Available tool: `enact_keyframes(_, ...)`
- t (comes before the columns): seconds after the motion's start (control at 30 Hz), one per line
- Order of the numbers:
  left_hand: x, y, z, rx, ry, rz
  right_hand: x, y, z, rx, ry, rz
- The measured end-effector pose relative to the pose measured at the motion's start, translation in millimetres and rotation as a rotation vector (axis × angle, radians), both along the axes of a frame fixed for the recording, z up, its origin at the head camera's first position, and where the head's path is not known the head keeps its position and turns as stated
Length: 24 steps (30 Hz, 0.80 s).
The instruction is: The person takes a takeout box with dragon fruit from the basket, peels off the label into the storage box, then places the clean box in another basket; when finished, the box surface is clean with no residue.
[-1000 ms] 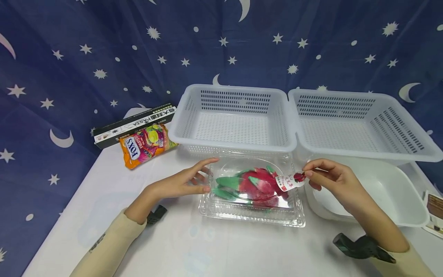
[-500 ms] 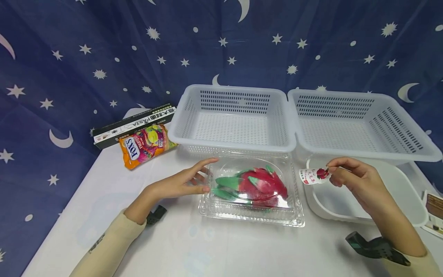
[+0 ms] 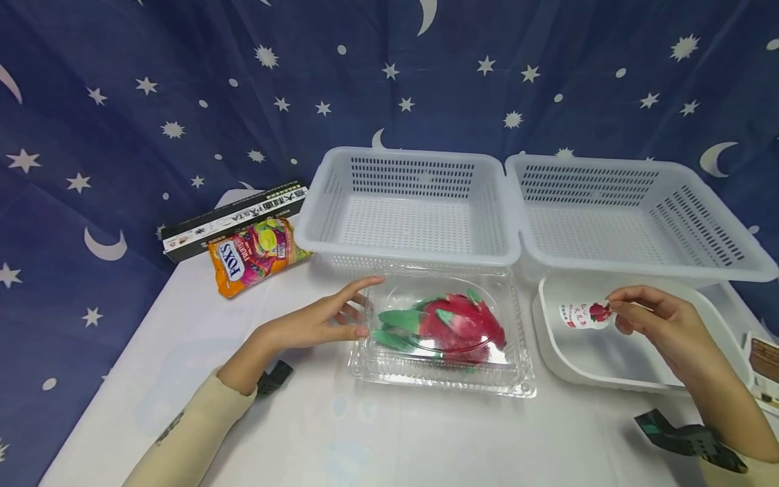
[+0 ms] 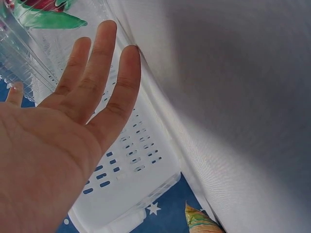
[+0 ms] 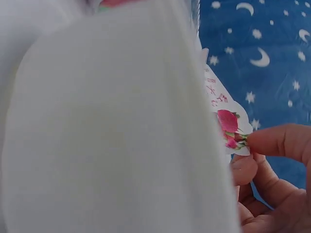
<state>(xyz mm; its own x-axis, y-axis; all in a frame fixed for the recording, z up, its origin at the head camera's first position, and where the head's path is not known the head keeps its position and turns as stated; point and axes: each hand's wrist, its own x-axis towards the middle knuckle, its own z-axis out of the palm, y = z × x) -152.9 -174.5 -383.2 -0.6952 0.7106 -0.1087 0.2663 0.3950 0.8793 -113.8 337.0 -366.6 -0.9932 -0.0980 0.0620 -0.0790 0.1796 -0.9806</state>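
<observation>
My right hand (image 3: 666,328) pinches a small white label (image 3: 584,316) with a dragon fruit picture by its right end, above the white basin (image 3: 550,358). The right wrist view shows thumb and finger on the label's (image 5: 228,124) printed edge, with a blurred pale wall covering much of that view. A clear plastic clamshell box (image 3: 441,385) stands closed at the table's middle, a red and green dragon fruit (image 3: 456,328) visible through it. At the box's left side rests my left hand (image 3: 316,321), fingers spread and extended, palm toward the box; it grips nothing.
Two white slotted baskets, the left one (image 3: 408,253) and the right one (image 3: 645,264), stand side by side behind the box. A black pasta box (image 3: 237,220) and an orange candy bag (image 3: 258,253) lie at left. A brown-and-white package (image 3: 765,362) is partly visible at far right.
My right hand has carried the label rightward, from over the clamshell box's right edge to above the white basin. The left hand and the box have stayed in place.
</observation>
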Motion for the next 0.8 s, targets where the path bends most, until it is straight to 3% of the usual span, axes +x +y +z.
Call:
enact_keyframes(0.17, 0.8, -0.3, 0.8, -0.004, 0.003, 0.002, 1.2, 17, -9.4, 0.074, -0.022, 0.008)
enact_keyframes(0.43, -0.5, 0.9, 0.4, -0.001, 0.010, -0.006, -0.7, 41, -16.9, 0.381, -0.111, -0.054)
enact_keyframes(0.8, 0.7, -0.1, 0.7, -0.010, -0.009, 0.005, -1.7, 52, -23.8, 0.433, -0.115, -0.066)
